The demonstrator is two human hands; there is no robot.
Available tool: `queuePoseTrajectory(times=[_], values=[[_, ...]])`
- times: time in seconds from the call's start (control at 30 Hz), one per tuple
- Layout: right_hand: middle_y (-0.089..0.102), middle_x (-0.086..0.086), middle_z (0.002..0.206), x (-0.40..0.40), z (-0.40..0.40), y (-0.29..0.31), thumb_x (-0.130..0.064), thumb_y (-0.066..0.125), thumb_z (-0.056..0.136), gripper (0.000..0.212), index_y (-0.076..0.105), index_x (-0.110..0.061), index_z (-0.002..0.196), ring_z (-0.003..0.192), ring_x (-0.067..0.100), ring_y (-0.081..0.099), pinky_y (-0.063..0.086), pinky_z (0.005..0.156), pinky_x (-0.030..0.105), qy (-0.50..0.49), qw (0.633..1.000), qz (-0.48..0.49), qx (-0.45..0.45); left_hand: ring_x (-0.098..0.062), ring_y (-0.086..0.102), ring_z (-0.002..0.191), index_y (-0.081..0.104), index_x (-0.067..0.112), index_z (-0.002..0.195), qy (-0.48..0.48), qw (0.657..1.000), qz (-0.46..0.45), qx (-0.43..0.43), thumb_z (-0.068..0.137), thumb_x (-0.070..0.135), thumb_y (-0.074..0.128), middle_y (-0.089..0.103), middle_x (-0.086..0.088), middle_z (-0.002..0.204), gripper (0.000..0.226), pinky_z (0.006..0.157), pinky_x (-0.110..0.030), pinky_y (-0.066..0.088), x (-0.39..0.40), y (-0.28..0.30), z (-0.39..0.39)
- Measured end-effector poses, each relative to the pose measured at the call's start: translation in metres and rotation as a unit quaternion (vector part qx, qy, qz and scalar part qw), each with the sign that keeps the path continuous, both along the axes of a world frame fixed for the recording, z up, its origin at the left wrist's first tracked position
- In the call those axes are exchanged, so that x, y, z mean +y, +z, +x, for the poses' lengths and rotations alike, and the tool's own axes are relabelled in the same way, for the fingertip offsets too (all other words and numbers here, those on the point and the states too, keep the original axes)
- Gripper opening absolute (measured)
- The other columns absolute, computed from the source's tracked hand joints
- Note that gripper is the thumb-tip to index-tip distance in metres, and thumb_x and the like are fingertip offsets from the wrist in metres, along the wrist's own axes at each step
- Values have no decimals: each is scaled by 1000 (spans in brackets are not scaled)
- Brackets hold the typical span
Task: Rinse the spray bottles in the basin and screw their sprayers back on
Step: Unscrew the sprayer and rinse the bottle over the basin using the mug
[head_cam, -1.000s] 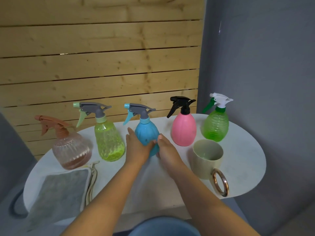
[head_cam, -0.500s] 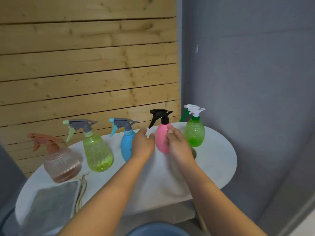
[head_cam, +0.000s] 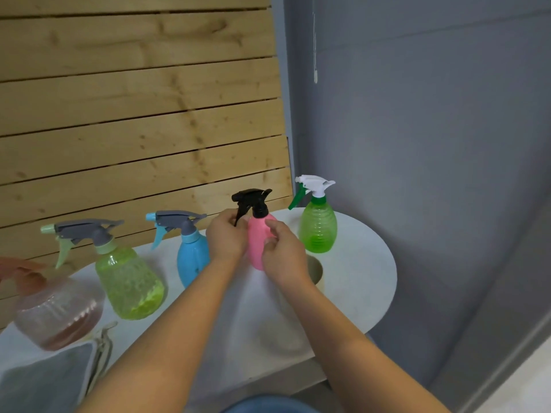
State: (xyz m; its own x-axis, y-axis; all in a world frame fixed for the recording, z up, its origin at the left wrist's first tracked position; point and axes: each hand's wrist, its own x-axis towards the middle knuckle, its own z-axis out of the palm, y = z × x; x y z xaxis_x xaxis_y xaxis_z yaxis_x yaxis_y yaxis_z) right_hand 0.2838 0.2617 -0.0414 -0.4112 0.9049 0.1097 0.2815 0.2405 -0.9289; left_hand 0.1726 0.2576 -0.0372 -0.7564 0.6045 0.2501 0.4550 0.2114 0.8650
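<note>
Upright pink plastic spray bottle (head_cam: pixel 258 242) sits between hands: left hand (head_cam: pixel 225 237) pinches black trigger sprayer (head_cam: pixel 252 201) above, right hand (head_cam: pixel 283 254) grips body.

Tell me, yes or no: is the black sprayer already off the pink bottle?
No. The black sprayer sits on the neck of the pink bottle, which the left hand and right hand grip.

Soft, even indoor light with no hard glare; it is moderately bright, and the grey wall (head_cam: pixel 432 144) looks dim. Faint shadows fall on the white surface (head_cam: pixel 357 281) beneath the forearms. The whole frame is slightly soft (most at the left edge), and the wood planks (head_cam: pixel 134 114) bow from wide-angle distortion.
</note>
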Motion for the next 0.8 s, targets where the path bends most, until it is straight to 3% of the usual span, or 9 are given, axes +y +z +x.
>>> queuePoseTrajectory(times=[0.07,0.2,0.33,0.43,0.5,0.57,0.67,0.73,0.8], values=[[50,10,138,-1,3,0,-7,39,93,48,41,-18,140,124,25,47,36,97,26,-1,1000,3,-6,-25,63,89,69,8,97,-3,1000,20,-11,91,10,56,67,-8,89,15,73,-26,45,-4,2,4],[50,8,138,-5,7,3,-9,41,94,51,35,-19,144,123,25,48,37,98,29,-5,1000,7,-3,-14,53,79,72,8,101,-3,997,64,50,91,10,56,64,-1,82,19,55,-2,34,-20,15,16],[53,1,131,-33,18,16,-8,53,88,59,34,-19,143,118,18,52,42,99,32,10,998,38,44,-12,42,56,68,12,79,15,987,122,107,90,9,57,49,9,54,16,50,-15,30,-64,44,29],[50,-10,121,-37,29,22,-10,65,83,64,38,-20,140,111,7,47,33,86,15,7,992,109,68,-25,50,63,62,11,74,-3,981,149,122,90,18,55,58,-11,62,18,57,-23,36,-84,60,36],[46,-7,134,-46,35,26,-21,71,80,72,35,-22,142,123,13,42,29,88,17,16,988,149,47,-34,59,73,63,6,80,-18,978,177,111,87,29,51,63,-20,75,26,68,-36,49,-107,67,39],[39,-7,144,-56,40,25,-37,76,74,86,29,-24,145,132,16,35,29,99,22,50,986,154,34,-30,63,74,63,14,77,-12,979,185,83,85,34,48,67,-13,75,26,73,-44,51,-131,72,41],[39,-10,141,-78,49,26,-50,80,62,105,22,-25,146,129,16,40,37,105,35,118,987,101,26,-13,67,83,63,30,78,5,984,176,-2,94,24,51,70,3,81,21,83,-34,53,-166,69,43],[41,-10,132,-84,58,25,-40,83,65,102,22,-29,145,119,14,47,42,96,29,165,985,48,24,-4,66,76,65,22,84,-6,983,172,-68,97,17,49,69,3,79,21,76,-23,50,-181,63,45],[45,-6,128,-95,64,22,-33,83,67,95,26,-30,143,110,12,50,40,86,22,209,977,26,-7,-6,65,75,64,13,93,-8,982,147,-118,97,13,48,67,1,78,18,74,-22,48,-200,52,44]])
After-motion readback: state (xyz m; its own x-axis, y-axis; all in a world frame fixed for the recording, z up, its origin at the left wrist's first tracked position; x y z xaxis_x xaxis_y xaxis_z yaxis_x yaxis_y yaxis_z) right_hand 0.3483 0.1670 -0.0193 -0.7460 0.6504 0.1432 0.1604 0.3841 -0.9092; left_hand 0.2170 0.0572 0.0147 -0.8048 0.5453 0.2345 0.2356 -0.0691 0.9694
